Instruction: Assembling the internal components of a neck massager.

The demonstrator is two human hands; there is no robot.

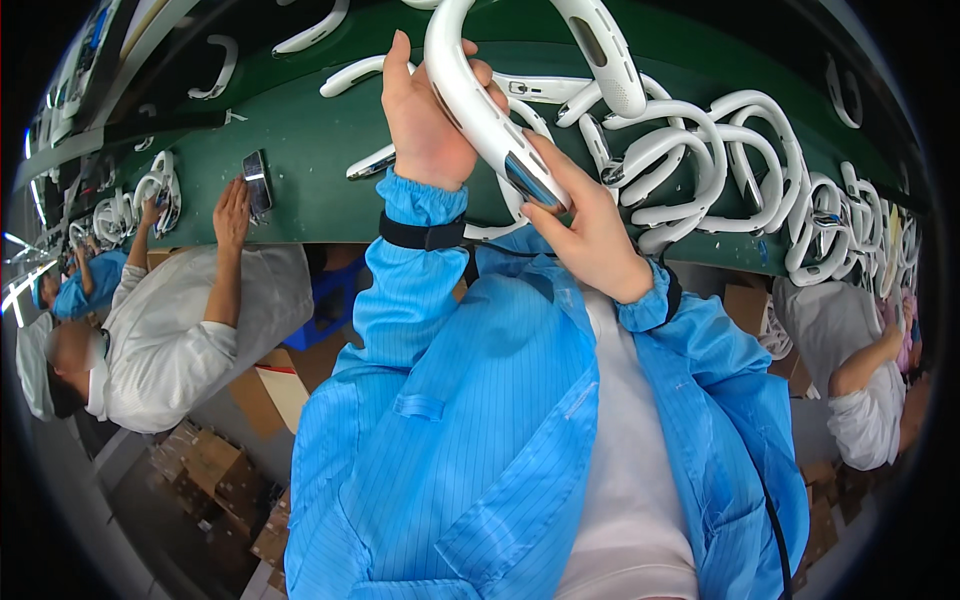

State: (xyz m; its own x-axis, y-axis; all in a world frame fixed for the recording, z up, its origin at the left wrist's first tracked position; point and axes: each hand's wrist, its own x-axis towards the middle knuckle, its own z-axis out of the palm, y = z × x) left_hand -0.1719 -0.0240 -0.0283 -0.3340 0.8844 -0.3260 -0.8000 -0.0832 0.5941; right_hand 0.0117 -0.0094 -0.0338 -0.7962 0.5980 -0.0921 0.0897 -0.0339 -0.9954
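A white U-shaped neck fan (pixel 462 92) is held up over the bench in front of me, close to the camera. My left hand (pixel 430 130) supports one arm of it from behind, palm up, with fingertips curling round the far side. At that arm's lower end, by a dark glossy panel, my right hand (pixel 590 215) pinches the tip between thumb and fingers. The fan's other arm (pixel 605 60) curves away to the right, showing a grey oval inset and small vent holes. Its topmost part runs out of the picture.
Several similar neck fans (pixel 750 165) lie piled on the green bench (pixel 290 130) to the right. A co-worker in white (pixel 190 320) sits at the left, a hand beside a dark phone-like device (pixel 257 180). Another person (pixel 868 400) works at the right. Cardboard boxes (pixel 215 465) stand below.
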